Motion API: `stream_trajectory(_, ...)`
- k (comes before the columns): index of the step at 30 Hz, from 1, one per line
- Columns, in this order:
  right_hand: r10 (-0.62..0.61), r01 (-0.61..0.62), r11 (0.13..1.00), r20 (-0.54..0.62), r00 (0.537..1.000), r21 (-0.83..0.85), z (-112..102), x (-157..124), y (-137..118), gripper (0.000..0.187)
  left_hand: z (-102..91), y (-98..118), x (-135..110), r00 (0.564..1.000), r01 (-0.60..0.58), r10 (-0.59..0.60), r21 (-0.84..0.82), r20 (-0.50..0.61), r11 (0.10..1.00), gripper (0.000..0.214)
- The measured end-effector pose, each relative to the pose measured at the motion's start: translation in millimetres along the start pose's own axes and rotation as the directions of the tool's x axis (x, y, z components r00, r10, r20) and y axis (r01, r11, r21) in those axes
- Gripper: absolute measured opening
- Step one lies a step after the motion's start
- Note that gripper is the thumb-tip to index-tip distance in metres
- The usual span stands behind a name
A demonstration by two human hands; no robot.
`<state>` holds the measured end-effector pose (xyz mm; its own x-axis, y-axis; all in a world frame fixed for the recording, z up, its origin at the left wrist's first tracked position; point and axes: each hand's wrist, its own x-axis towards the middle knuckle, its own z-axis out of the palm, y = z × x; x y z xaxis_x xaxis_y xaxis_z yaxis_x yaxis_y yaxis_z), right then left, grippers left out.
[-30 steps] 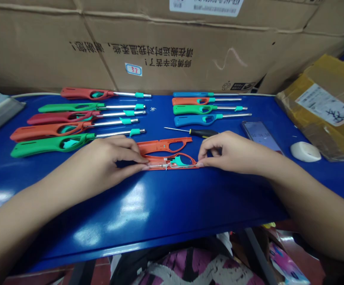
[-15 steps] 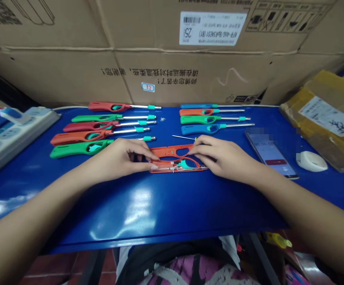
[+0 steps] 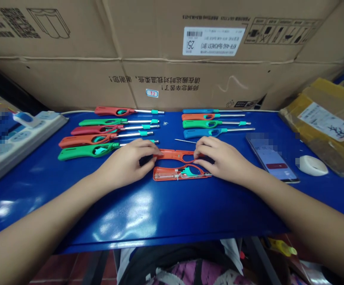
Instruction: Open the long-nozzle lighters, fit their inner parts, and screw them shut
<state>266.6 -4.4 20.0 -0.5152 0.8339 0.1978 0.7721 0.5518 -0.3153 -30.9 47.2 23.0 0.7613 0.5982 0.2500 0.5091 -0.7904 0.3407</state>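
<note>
An opened orange lighter shell half (image 3: 176, 154) lies on the blue table (image 3: 166, 209), and both hands pinch it. My left hand (image 3: 130, 162) grips its left end. My right hand (image 3: 222, 158) grips its right end. Just in front lies the other orange half (image 3: 180, 173) with a teal trigger and thin metal parts inside, touched by neither hand. A thin screwdriver (image 3: 185, 141) shows behind my right hand, its handle hidden.
Several finished long-nosed lighters lie in a left group (image 3: 100, 138) and a right group (image 3: 210, 122). A phone (image 3: 271, 160) and a white object (image 3: 312, 165) lie at the right, a power strip (image 3: 17, 136) at the left. Cardboard boxes (image 3: 172, 55) wall the back.
Both hands left the near orange half with the trigger and moved back to the far orange shell half, now pinching its ends. The camera tilted up.
</note>
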Motion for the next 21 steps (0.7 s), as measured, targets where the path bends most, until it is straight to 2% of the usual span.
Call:
stream_trajectory(3, 0.015, -0.013, 0.999, -0.035, 0.999, 0.042, 1, 2, -2, 0.008, 0.1, 2, -1, 0.999, 0.002, -0.001, 0.029, -0.037, 1.0, 0.029)
stream_trajectory(6, 0.139, -0.113, 0.967, -0.104, 0.985, 0.227, 3, 1, -3, 0.006, 0.5, 3, -1, 0.992, -0.018, 0.027, 0.065, -0.126, 0.998, 0.031)
stream_trajectory(9, 0.304, -0.198, 0.82, -0.115, 0.946, 0.537, 5, -1, -6, 0.01, 0.1, 6, -1, 0.971, -0.092, 0.12, 0.142, -0.206, 0.986, 0.034)
stream_trajectory(11, 0.368, -0.235, 0.682, -0.047, 0.929, 0.693, 4, -1, -9, 0.014, -1.4, 9, -2, 0.955, -0.158, 0.2, 0.193, -0.222, 0.968, 0.034)
stream_trajectory(13, 0.399, -0.283, 0.578, 0.038, 0.916, 0.765, 2, -1, -11, 0.016, -4.0, 13, -3, 0.943, -0.207, 0.255, 0.224, -0.212, 0.952, 0.034)
stream_trajectory(15, 0.403, -0.326, 0.539, 0.103, 0.91, 0.777, -2, -1, -14, 0.019, -7.0, 16, -4, 0.944, -0.238, 0.277, 0.209, -0.182, 0.949, 0.034)
stream_trajectory(16, 0.389, -0.335, 0.562, 0.116, 0.914, 0.757, -4, -2, -15, 0.022, -8.3, 18, -5, 0.947, -0.245, 0.274, 0.177, -0.165, 0.953, 0.033)
stream_trajectory(18, 0.315, -0.305, 0.697, 0.105, 0.943, 0.649, -7, -4, -15, 0.031, -10.2, 20, -5, 0.96, -0.241, 0.25, 0.08, -0.128, 0.967, 0.031)
stream_trajectory(20, 0.187, -0.195, 0.86, 0.066, 0.98, 0.471, -9, -6, -14, 0.039, -11.1, 23, -5, 0.973, -0.218, 0.216, -0.016, -0.08, 0.976, 0.028)
stream_trajectory(21, 0.116, -0.125, 0.912, 0.046, 0.992, 0.392, -9, -7, -14, 0.041, -11.2, 24, -5, 0.979, -0.201, 0.199, -0.045, -0.052, 0.978, 0.026)
